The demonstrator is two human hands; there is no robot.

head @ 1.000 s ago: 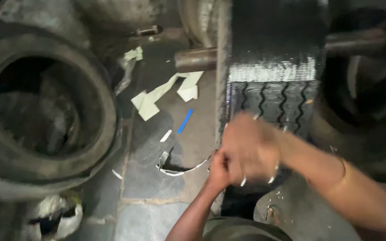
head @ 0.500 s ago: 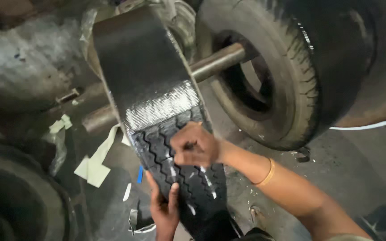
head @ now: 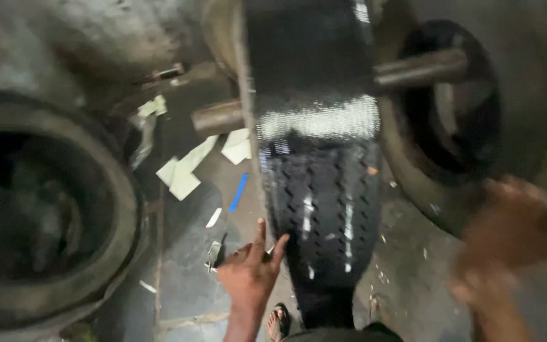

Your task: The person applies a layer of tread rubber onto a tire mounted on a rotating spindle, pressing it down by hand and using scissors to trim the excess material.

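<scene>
Tyre workshop (grimy floor (head: 191, 253)): tyres (head: 314, 190) on axle (head: 419, 66).

Black zigzag-treaded tyre (head: 324, 209), blue strip (head: 238, 192), pale green paper scraps (head: 185, 174).

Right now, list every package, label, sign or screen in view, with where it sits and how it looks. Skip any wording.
No packages, signs or screens show.
Pale paper pieces: on the floor left of the tyre on the bar, flat, angular, cream-green; possibly peeled labels or backing.
Blue strip: on the floor below them, narrow, slanted.
White sliver: beside it, small.
Left hand is open near the tread; right hand is blurred.
</scene>
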